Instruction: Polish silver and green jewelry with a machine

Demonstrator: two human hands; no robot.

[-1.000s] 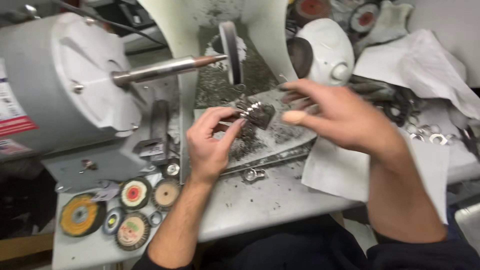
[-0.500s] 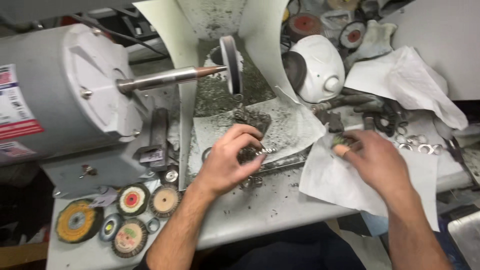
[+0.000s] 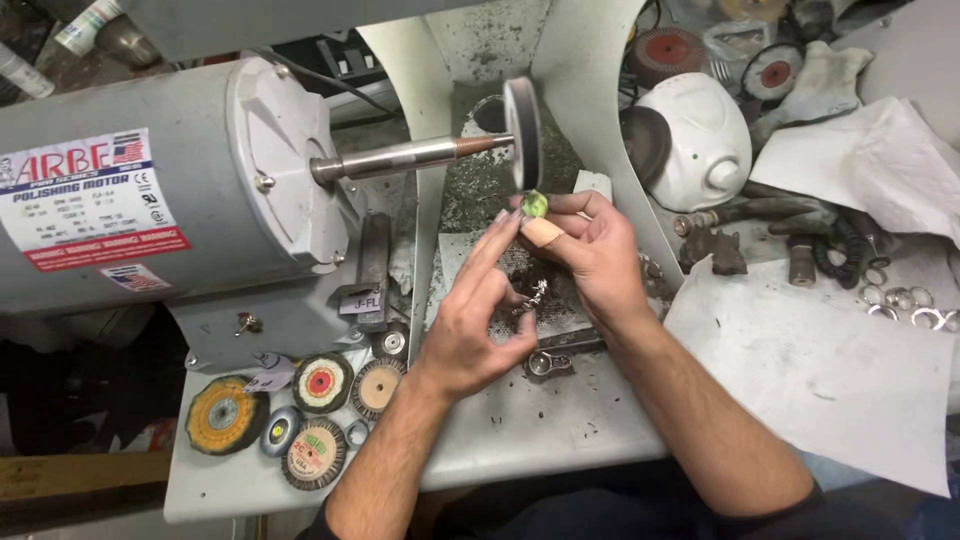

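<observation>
Both hands at the polishing wheel (image 3: pixel 523 133)

We pinch a small green piece (image 3: pixel 536 204) in the fingertips of our right hand (image 3: pixel 590 250), just below the wheel's rim. Our left hand (image 3: pixel 480 315) is half open, its fingers reaching up to touch the right fingertips, with a small metal chain (image 3: pixel 533 295) hanging beside its palm.

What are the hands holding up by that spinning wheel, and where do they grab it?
The right hand pinches a small green piece by its lower end at the fingertips. The left hand only touches near it; whether it holds anything cannot be told.
</observation>
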